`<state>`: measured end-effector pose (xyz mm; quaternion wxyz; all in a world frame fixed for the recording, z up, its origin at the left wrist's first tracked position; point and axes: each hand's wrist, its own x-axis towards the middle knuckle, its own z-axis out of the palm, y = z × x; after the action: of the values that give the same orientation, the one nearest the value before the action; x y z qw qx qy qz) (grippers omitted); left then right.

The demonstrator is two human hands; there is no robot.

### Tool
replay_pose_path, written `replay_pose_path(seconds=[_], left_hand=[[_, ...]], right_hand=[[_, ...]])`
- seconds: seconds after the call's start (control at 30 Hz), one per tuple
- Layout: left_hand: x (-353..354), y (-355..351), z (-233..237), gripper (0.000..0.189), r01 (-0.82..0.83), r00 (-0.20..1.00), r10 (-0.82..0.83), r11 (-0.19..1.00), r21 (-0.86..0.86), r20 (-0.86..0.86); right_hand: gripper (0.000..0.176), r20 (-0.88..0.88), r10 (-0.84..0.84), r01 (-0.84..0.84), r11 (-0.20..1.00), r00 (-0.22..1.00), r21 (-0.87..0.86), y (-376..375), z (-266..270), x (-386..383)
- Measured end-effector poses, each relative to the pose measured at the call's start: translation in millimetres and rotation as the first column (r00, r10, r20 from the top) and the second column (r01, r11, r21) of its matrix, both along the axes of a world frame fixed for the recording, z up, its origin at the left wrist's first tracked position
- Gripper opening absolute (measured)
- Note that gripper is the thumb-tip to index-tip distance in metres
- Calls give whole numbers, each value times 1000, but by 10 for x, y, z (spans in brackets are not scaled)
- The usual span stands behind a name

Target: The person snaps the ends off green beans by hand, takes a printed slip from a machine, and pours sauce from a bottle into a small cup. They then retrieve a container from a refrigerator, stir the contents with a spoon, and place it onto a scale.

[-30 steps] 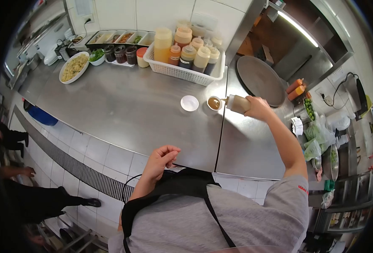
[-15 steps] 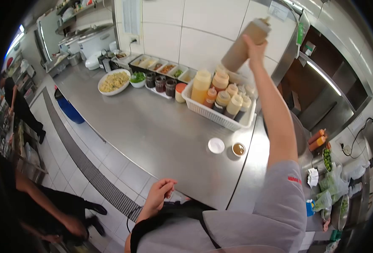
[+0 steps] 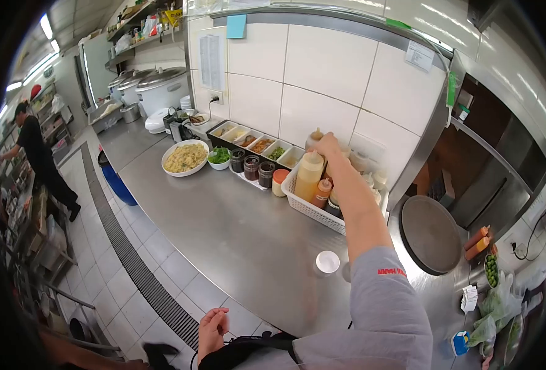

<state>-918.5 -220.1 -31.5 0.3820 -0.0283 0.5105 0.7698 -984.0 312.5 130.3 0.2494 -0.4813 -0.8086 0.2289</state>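
Note:
My right hand [image 3: 327, 145] reaches to the back of the white basket [image 3: 313, 211], its fingers closed around the top of a squeeze bottle [image 3: 314, 137]. A large yellow squeeze bottle [image 3: 309, 176] and a smaller orange one [image 3: 323, 192] stand in the basket beside my forearm. My left hand [image 3: 214, 325] is held near my body off the counter's front edge, fingers curled together with nothing visible in them. On the counter, below the basket, sits a small white cup [image 3: 327, 262]. My right sleeve hides most of what lies to its right.
Left of the basket are dark jars [image 3: 251, 167], a tray of toppings [image 3: 261, 145], a bowl of greens [image 3: 219, 156] and a bowl of yellow food [image 3: 185, 158]. A round dark pan [image 3: 431, 235] lies right. A co-worker [image 3: 38, 154] stands far left.
My right hand has lowered the raised bottle into the back of the basket. The view has shifted, and my arm now covers the cup of brown sauce. The nearer co-worker has mostly left view.

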Motion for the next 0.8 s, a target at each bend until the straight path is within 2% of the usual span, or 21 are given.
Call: replay_pose_path(seconds=[0.07,0.1,0.17,0.2,0.23,0.27,0.33,0.43,0.47,0.53,0.57,0.6,0.63,0.67,0.73,0.77,0.8], left_hand=[[17,58,40,13,44,999,-44,999,-13,-22],[22,99,56,13,53,998,-54,998,-15,-31],[40,171,65,12,104,994,-104,995,-5,-33],[48,192,39,12,121,992,-121,993,-10,-38],[59,215,-9,12,180,982,-180,984,7,-60],[68,248,-41,12,238,968,-235,971,27,-84],[92,310,-67,12,279,958,-275,960,37,-75],[108,409,-105,13,380,924,-380,925,-9,-40],[109,449,-86,13,398,916,-398,917,-2,-45],[115,525,-47,13,452,891,-451,892,11,-46],[117,569,-42,13,461,887,-460,887,18,-48],[115,623,-38,14,491,871,-489,871,25,-50],[115,678,-33,14,519,855,-517,854,31,-52],[124,731,-12,14,525,851,-523,850,34,-53],[188,850,24,15,592,804,-590,806,-4,-67],[224,926,-3,15,595,802,-594,804,1,-67],[261,1025,-58,16,639,749,-646,763,-95,-147]], right_hand=[[53,217,146,-152,988,965,8,72,40,9],[53,208,137,-142,990,968,8,64,82,18],[34,-21,229,-217,947,973,237,32,124,87],[34,-28,212,-200,951,977,235,-47,138,213],[31,-215,341,-286,925,915,250,-216,172,402],[29,-386,456,-364,885,802,289,-404,214,610],[27,-423,477,-365,874,770,322,-840,195,1229],[15,-545,371,-104,883,752,458,-1160,-295,2079],[14,-590,275,42,884,759,466,-1301,-446,2335],[28,-709,110,216,910,696,353,-1281,-1131,2779],[41,-725,19,238,938,688,251,-1345,-1446,2998],[53,-679,-115,301,940,725,163,-1568,-1566,3157],[64,-635,-204,285,958,745,27,-1611,-1892,3339],[73,-480,-302,311,948,823,-64,-1731,-2073,3449],[87,-370,-257,235,967,893,-103,-1946,-2254,3496],[90,-292,-214,227,974,932,10,-2019,-2270,3471],[94,-205,-180,208,971,962,119,-2102,-2244,3416]])
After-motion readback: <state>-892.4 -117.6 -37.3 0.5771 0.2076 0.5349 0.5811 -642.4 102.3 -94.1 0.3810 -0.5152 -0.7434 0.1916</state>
